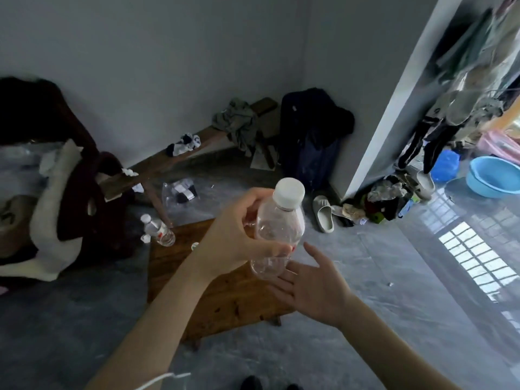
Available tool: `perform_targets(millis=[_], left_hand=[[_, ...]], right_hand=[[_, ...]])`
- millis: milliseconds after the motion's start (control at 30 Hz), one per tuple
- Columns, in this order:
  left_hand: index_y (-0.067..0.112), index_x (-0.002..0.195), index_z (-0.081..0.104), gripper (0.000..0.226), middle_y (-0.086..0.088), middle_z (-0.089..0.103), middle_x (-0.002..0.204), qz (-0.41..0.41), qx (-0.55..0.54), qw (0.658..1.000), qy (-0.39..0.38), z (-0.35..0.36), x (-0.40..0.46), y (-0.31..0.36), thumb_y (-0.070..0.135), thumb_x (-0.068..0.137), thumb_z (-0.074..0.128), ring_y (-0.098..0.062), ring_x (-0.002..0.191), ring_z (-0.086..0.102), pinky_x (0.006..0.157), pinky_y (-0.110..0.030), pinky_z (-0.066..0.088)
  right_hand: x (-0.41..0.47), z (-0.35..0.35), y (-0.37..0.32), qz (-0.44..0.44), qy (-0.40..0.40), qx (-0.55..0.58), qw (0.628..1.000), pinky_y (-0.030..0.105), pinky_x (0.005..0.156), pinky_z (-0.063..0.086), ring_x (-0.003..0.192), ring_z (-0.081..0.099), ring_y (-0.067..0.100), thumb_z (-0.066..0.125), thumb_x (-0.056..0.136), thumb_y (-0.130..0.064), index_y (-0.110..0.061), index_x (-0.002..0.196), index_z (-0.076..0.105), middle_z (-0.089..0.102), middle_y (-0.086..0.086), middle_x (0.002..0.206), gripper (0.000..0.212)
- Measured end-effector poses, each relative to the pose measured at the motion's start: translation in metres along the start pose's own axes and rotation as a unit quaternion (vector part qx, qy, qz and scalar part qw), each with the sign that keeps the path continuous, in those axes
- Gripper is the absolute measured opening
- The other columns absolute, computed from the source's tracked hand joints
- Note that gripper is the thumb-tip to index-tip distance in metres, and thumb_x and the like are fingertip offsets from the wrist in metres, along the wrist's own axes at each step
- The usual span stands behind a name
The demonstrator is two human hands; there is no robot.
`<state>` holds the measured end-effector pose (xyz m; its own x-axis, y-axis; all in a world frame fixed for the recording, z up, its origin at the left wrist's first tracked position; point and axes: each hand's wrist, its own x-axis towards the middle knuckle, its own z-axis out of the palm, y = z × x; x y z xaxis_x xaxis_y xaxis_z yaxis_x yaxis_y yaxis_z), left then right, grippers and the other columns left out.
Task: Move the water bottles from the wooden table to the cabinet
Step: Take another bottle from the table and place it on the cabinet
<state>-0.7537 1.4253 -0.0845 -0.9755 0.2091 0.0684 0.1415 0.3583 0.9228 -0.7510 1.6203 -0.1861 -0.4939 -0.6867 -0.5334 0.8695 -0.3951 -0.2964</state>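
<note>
My left hand (233, 240) grips a clear plastic water bottle (278, 220) with a white cap, holding it upright above the small wooden table (225, 294). Just below and to the right of the bottle's base, my right hand (312, 285) is spread open, palm up, its fingers close to the bottle's bottom. A second clear bottle (158, 230) with a white cap and a red-marked label lies tilted at the table's far left corner. A small white cap (194, 245) sits on the table near my left wrist. No cabinet is visible.
A long wooden bench (174, 161) with clothes and socks runs along the back wall. A dark chair draped with cloth (73, 198) stands at left. A dark suitcase (312, 142), slippers (323, 213) and a blue basin (492, 177) lie to the right. Grey floor surrounds the table.
</note>
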Motion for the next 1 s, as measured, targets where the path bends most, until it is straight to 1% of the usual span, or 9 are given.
perform_targets(millis=[67,167,233,367,500,600,700,833,1000], left_hand=[[0.053,0.120,0.059,0.071,0.016,0.071,0.116,0.012,-0.024,1.000,0.005,-0.004,-0.002,0.022,0.037,0.060,0.093,-0.012,0.108,0.070,0.092,-0.027,0.058],[0.023,0.130,0.061,0.073,-0.001,0.073,0.119,0.028,-0.077,0.997,0.007,-0.011,-0.004,0.048,0.024,0.064,0.092,-0.022,0.110,0.071,0.092,-0.032,0.058],[0.011,0.132,0.059,0.072,-0.007,0.072,0.121,0.029,-0.097,0.995,-0.005,-0.013,-0.005,0.061,0.017,0.068,0.090,-0.024,0.111,0.071,0.093,-0.033,0.058],[0.014,0.130,0.059,0.068,0.001,0.073,0.119,0.034,-0.109,0.993,-0.022,-0.012,-0.006,0.083,0.013,0.068,0.087,-0.017,0.111,0.071,0.090,-0.025,0.056],[0.013,0.133,0.056,0.070,0.002,0.073,0.119,0.034,-0.116,0.991,-0.054,-0.004,-0.003,0.099,0.003,0.071,0.087,-0.016,0.111,0.071,0.087,-0.024,0.057],[0.018,0.133,0.056,0.072,0.002,0.073,0.118,0.029,-0.117,0.988,-0.091,0.001,0.000,0.110,0.009,0.070,0.088,-0.017,0.111,0.071,0.086,-0.025,0.057],[0.021,0.131,0.058,0.071,-0.002,0.073,0.119,0.031,-0.129,0.986,-0.105,0.006,0.003,0.117,0.015,0.066,0.087,-0.021,0.112,0.071,0.089,-0.031,0.059],[0.016,0.135,0.056,0.075,-0.010,0.069,0.122,0.035,-0.128,0.984,-0.122,0.015,0.005,0.123,0.017,0.067,0.088,-0.031,0.117,0.068,0.101,-0.055,0.054],[0.026,0.134,0.058,0.076,0.000,0.072,0.121,0.058,-0.073,0.985,-0.142,0.029,0.010,0.136,0.031,0.065,0.091,-0.023,0.114,0.070,0.101,-0.052,0.055]], right_hand=[[-0.018,0.013,-0.007,-0.007,-0.004,0.004,1.000,0.045,0.118,0.028,0.136,0.046,0.035,0.044,0.093,-0.060,-0.002,0.145,0.044,0.048,0.021,0.147,0.078],[-0.037,0.027,-0.017,-0.017,0.008,0.011,1.000,0.047,0.113,0.035,0.133,0.049,0.037,0.041,0.092,-0.063,-0.003,0.147,0.038,0.050,0.022,0.144,0.081],[-0.049,0.034,-0.022,-0.018,0.022,0.014,1.000,0.049,0.110,0.039,0.130,0.051,0.039,0.039,0.092,-0.066,-0.004,0.147,0.036,0.052,0.024,0.142,0.083],[-0.070,0.042,-0.029,-0.019,0.029,0.019,0.999,0.049,0.101,0.047,0.125,0.056,0.040,0.036,0.091,-0.069,-0.002,0.145,0.039,0.055,0.025,0.138,0.086],[-0.091,0.044,-0.034,-0.030,0.045,0.019,0.998,0.048,0.095,0.051,0.121,0.059,0.040,0.038,0.092,-0.069,-0.002,0.140,0.045,0.059,0.025,0.134,0.083],[-0.105,0.044,-0.035,-0.040,0.069,0.014,0.997,0.047,0.092,0.052,0.115,0.063,0.039,0.039,0.092,-0.067,-0.001,0.136,0.048,0.062,0.024,0.130,0.081],[-0.118,0.042,-0.035,-0.053,0.082,0.004,0.995,0.046,0.089,0.053,0.111,0.066,0.039,0.039,0.092,-0.066,-0.003,0.137,0.047,0.064,0.024,0.126,0.079],[-0.132,0.041,-0.034,-0.073,0.091,0.008,0.993,0.047,0.092,0.050,0.109,0.066,0.040,0.042,0.090,-0.067,-0.002,0.141,0.042,0.064,0.025,0.126,0.082],[-0.151,0.044,-0.020,-0.097,0.099,0.026,0.990,0.046,0.095,0.049,0.113,0.064,0.039,0.054,0.081,-0.062,0.003,0.132,0.054,0.062,0.025,0.129,0.083]])
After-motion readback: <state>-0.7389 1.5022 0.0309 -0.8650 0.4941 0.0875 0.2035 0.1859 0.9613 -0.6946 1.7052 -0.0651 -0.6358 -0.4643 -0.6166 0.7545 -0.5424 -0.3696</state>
